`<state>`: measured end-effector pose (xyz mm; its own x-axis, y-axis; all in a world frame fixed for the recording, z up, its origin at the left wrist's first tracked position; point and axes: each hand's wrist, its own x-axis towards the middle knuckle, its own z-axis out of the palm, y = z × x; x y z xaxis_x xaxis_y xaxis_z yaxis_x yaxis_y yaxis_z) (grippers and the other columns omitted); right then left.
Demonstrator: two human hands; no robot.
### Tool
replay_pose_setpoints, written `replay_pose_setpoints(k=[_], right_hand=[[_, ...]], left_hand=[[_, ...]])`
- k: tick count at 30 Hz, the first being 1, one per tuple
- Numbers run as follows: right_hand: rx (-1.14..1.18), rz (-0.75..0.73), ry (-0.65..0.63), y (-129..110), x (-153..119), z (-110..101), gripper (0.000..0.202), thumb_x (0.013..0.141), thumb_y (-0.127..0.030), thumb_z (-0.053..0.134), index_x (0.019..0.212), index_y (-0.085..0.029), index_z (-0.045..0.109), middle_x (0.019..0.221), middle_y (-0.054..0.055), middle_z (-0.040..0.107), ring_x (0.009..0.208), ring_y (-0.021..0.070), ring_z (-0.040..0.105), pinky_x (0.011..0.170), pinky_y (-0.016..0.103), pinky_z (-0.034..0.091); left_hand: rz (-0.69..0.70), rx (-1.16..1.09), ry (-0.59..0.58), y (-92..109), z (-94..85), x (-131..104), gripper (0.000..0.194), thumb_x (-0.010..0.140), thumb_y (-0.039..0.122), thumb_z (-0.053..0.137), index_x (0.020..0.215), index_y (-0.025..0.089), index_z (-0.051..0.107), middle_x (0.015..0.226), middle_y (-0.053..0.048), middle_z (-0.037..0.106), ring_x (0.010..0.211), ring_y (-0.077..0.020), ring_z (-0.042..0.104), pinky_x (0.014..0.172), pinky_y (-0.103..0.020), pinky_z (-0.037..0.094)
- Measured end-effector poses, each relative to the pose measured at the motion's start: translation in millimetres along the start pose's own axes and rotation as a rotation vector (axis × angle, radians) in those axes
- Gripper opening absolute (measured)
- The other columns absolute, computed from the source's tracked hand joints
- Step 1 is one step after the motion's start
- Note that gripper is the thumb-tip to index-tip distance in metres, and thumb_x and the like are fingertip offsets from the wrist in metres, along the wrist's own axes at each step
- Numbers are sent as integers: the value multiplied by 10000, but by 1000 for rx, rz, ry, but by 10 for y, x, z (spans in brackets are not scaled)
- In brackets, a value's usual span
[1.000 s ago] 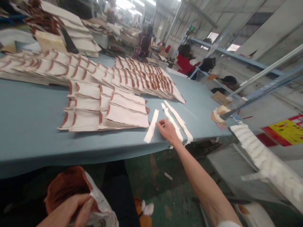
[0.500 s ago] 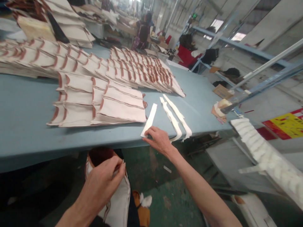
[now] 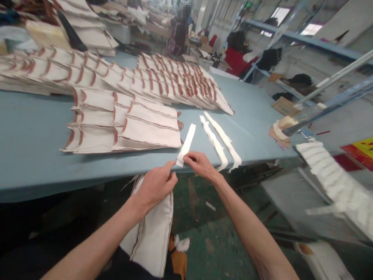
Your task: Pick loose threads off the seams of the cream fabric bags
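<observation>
My left hand (image 3: pixel 157 183) is closed on the top of a cream fabric piece (image 3: pixel 154 233) with dark red seams, which hangs below the table edge. Its index finger reaches toward the near end of a short white strip (image 3: pixel 188 140). At that same end, my right hand (image 3: pixel 201 163) pinches the strip with thumb and fingertips. Two longer off-white strips (image 3: pixel 215 144) lie just to the right on the blue table (image 3: pixel 140 165). Left of the short strip sits a layered pile of cream pieces (image 3: pixel 151 132) with brown edges.
Long overlapping rows of similar pieces (image 3: pixel 96 74) cover the table's far side. A metal frame (image 3: pixel 335 81) rises at the right, with a white stack (image 3: pixel 335 179) below it. A person (image 3: pixel 177 35) is in the background.
My left hand has moved up and right to the table edge, bringing the cream piece along. My right hand stays at the short strip's near end. The view has shifted slightly.
</observation>
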<state>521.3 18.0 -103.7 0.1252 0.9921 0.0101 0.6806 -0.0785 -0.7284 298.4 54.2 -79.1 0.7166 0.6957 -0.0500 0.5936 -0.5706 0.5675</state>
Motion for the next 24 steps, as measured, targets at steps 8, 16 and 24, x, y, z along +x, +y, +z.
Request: replay_pose_setpoints(k=[8, 16, 24], right_hand=[[247, 138, 186, 179, 43, 19, 310, 979, -440, 560, 789, -203, 626, 686, -14, 628, 646, 139, 569, 626, 242, 472], [312, 331, 458, 476, 523, -224, 350, 1126, -458, 469, 1071, -162, 647, 965, 55, 728, 730, 141, 706, 592, 253, 585], [0, 364, 588, 535, 1300, -759, 366, 1055, -386, 691, 1353, -175, 663, 1340, 112, 693, 1126, 252, 719, 950, 462, 638]], left_hand=[[14, 227, -169, 129, 161, 258, 392, 1082, 267, 598, 1458, 160, 605, 1052, -83, 795, 916, -254, 785, 896, -459, 628], [27, 250, -197, 125, 154, 266, 439, 1049, 165, 461, 1465, 135, 596, 962, -194, 821, 927, -367, 816, 807, -429, 606], [4, 238, -219, 130, 89, 311, 391, 1043, 174, 478, 1403, 167, 633, 978, -182, 828, 923, -363, 816, 805, -421, 599]])
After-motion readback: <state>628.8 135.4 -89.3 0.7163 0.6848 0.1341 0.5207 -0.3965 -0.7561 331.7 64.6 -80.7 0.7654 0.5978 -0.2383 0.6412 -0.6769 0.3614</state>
